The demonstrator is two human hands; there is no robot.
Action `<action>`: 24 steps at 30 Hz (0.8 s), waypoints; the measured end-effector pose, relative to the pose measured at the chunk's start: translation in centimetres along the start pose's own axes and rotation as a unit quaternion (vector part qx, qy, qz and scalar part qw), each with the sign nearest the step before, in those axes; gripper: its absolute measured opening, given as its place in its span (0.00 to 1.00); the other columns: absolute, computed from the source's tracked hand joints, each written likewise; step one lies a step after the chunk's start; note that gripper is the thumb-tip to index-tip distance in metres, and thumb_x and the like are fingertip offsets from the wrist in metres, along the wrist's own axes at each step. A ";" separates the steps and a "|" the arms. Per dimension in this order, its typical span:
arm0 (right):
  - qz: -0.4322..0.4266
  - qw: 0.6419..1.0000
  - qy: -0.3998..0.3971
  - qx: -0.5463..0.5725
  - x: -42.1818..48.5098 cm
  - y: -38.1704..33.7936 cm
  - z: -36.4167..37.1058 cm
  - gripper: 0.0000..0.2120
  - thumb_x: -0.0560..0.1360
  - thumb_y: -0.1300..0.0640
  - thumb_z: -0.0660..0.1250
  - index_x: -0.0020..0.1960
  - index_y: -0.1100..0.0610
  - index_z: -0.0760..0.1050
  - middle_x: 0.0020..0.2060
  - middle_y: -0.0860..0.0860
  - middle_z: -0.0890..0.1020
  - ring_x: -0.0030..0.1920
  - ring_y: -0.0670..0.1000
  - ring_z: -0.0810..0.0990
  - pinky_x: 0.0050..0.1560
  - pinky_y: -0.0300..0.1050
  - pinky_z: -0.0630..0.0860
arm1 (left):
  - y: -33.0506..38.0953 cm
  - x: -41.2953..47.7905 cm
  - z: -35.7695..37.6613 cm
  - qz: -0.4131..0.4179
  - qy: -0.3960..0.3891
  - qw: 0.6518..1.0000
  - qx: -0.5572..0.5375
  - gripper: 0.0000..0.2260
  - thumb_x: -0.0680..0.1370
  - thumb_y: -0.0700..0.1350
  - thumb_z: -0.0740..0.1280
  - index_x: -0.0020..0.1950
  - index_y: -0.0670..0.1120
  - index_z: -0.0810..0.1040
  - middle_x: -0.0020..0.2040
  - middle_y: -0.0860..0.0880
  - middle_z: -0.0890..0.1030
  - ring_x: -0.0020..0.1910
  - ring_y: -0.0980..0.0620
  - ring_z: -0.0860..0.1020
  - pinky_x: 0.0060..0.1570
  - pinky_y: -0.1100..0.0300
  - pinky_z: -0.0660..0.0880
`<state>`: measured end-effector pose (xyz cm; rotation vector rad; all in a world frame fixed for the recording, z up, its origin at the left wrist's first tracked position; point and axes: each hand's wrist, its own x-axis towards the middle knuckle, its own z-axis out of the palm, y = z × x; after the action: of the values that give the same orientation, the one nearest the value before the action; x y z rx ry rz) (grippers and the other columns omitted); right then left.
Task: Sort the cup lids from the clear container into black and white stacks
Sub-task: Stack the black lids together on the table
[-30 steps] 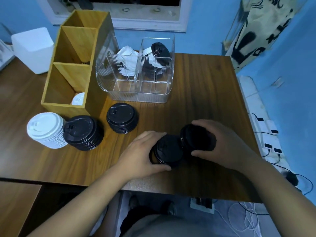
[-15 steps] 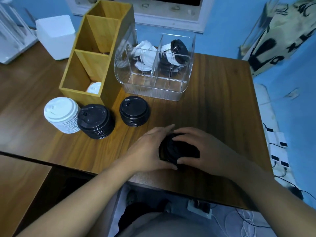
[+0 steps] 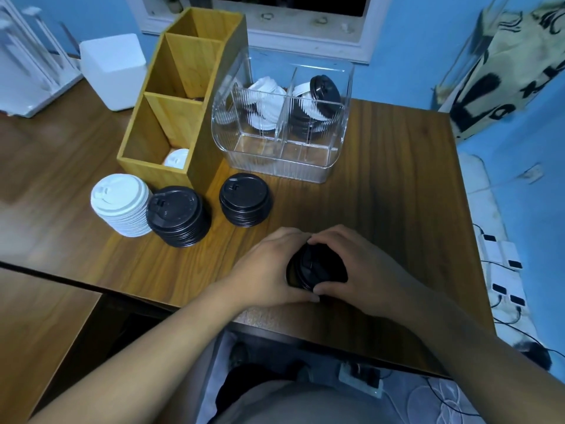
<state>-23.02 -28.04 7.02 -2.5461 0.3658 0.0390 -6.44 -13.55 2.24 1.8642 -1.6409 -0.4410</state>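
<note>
A small stack of black lids (image 3: 315,266) sits near the table's front edge, cupped from both sides by my left hand (image 3: 269,267) and my right hand (image 3: 363,270). To the left stand a white lid stack (image 3: 120,203) and two black lid stacks (image 3: 177,214) (image 3: 244,198). At the back, the clear container (image 3: 284,166) holds white lids (image 3: 264,102) in its left half and mixed white and black lids (image 3: 324,90) in its right half.
A wooden divided organizer (image 3: 198,154) stands left of the clear container, with a white lid (image 3: 177,157) in its front compartment. A white box (image 3: 113,68) sits at the back left. Bare wood table (image 3: 397,179) lies to the right; power strips and cables lie on the floor.
Two separate black lid piles, one under each hand, have been brought together into one stack between both hands. The camera view shifted right and up.
</note>
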 end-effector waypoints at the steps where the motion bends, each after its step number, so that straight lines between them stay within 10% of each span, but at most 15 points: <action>1: 0.002 1.000 -0.001 0.005 -0.1 0.0 0.1 0.36 0.71 0.40 0.74 0.74 0.42 0.62 0.66 0.36 0.65 0.66 0.38 0.65 0.65 0.42 0.70 | 0.1 -0.1 0.0 -0.003 -0.001 1.000 0.002 0.45 0.65 0.64 0.81 0.76 0.47 0.70 0.69 0.52 0.75 0.71 0.56 0.69 0.69 0.54 0.71; 10: -0.006 0.999 0.042 -0.016 -0.9 0.7 3.0 0.41 0.69 0.35 0.73 0.76 0.37 0.56 0.76 0.36 0.53 0.75 0.40 0.55 0.72 0.43 0.63 | -0.8 -3.8 -2.3 -0.090 0.249 0.960 0.087 0.36 0.74 0.50 0.78 0.77 0.41 0.67 0.77 0.46 0.66 0.78 0.46 0.63 0.78 0.53 0.60; 19: -0.011 0.996 0.089 0.026 -0.6 1.4 2.1 0.39 0.67 0.39 0.77 0.74 0.37 0.62 0.74 0.34 0.59 0.73 0.38 0.61 0.72 0.49 0.70 | -2.1 0.3 -2.2 -0.203 0.277 0.935 0.088 0.35 0.77 0.47 0.75 0.78 0.38 0.63 0.80 0.41 0.60 0.80 0.41 0.59 0.78 0.45 0.59; 24: -0.026 0.982 0.168 0.086 0.4 0.5 -1.1 0.40 0.65 0.42 0.79 0.73 0.43 0.66 0.72 0.40 0.67 0.72 0.42 0.67 0.71 0.55 0.70 | -0.9 -1.1 -1.1 -0.122 0.261 0.957 0.034 0.38 0.72 0.47 0.80 0.76 0.42 0.66 0.73 0.47 0.69 0.73 0.49 0.66 0.74 0.63 0.60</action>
<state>-22.83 -29.09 7.62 -2.3854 0.4105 -0.4294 -5.29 -12.17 2.34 2.0227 -1.0923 0.0200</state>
